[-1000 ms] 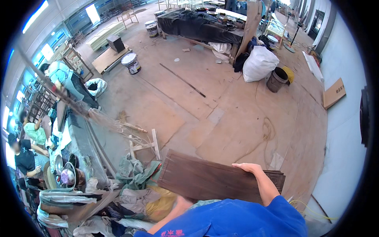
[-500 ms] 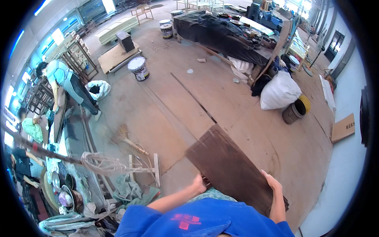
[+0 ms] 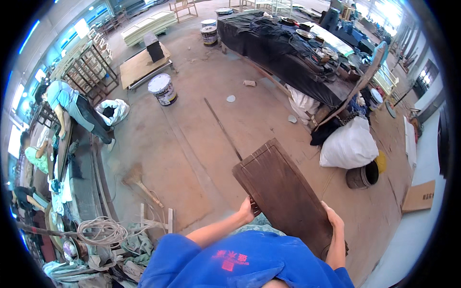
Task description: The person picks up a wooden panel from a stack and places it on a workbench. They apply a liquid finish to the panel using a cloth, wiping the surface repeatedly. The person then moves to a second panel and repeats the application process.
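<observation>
A dark brown wooden panel [image 3: 288, 197] is held in front of my body, slanting from the upper left to the lower right. It has a flat face with a narrow grooved border along its far end. My left hand [image 3: 248, 210] is closed around its left edge, the fingers curling underneath. My right hand [image 3: 332, 214] grips the opposite long edge, thumb on the rim and the other fingers mostly hidden below. The panel's near right end passes beside my right forearm.
Ahead stand a paint bucket [image 3: 163, 90] and a black-draped table [image 3: 259, 45] loaded with clutter. A white sack [image 3: 349, 145] and a dark bucket [image 3: 363, 174] are at the right. At left, a broom [image 3: 143, 186], coiled rope [image 3: 102, 232] and co-workers [image 3: 72, 103] at a bench.
My view has shifted forward and a little left. The panel, still in both hands, now points farther ahead and sits slightly farther right in view.
</observation>
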Tool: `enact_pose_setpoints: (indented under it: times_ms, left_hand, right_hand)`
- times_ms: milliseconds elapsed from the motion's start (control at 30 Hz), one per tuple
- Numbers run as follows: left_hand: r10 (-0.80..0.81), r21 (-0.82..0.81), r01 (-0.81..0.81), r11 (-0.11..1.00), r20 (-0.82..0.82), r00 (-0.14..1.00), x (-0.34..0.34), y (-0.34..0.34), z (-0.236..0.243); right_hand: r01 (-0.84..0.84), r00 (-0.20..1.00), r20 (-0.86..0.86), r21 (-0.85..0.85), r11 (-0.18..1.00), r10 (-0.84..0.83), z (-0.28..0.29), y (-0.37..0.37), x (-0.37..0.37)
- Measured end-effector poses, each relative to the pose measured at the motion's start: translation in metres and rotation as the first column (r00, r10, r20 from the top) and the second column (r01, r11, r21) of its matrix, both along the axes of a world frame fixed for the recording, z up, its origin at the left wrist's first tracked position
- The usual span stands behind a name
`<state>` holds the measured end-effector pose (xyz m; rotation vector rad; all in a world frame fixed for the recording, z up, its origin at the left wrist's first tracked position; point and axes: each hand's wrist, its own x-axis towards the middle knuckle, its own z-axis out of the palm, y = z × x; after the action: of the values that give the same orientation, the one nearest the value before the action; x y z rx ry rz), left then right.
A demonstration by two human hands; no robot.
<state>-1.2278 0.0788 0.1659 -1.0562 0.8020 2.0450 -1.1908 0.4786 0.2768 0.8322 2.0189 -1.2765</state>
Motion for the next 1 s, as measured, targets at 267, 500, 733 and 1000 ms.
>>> enact_pose_setpoints:
  times_ms: [267,500,733,1000]
  left_hand:
    - [0.220,0.315,-0.225,0.922,0.053,0.974,-0.152,0.041,-0.073]
    - [0.205,0.302,-0.196,0.933,0.004,0.979,-0.320,0.078,-0.126]
    - [0.056,0.049,-0.063,0.997,0.132,0.990,-0.587,0.126,0.061]
    - [-0.068,0.079,0.075,0.994,-0.096,0.993,-0.812,0.159,0.010]
  right_hand:
    - [-0.199,0.973,0.113,-0.053,0.979,0.204,-0.022,0.067,-0.222]
    - [-0.293,0.943,0.187,0.081,0.953,0.275,0.003,0.072,-0.408]
    - [-0.186,0.983,0.028,0.103,0.977,0.184,-0.012,0.128,-0.569]
    - [0.052,0.999,0.008,0.065,0.997,-0.053,0.021,0.145,-0.761]
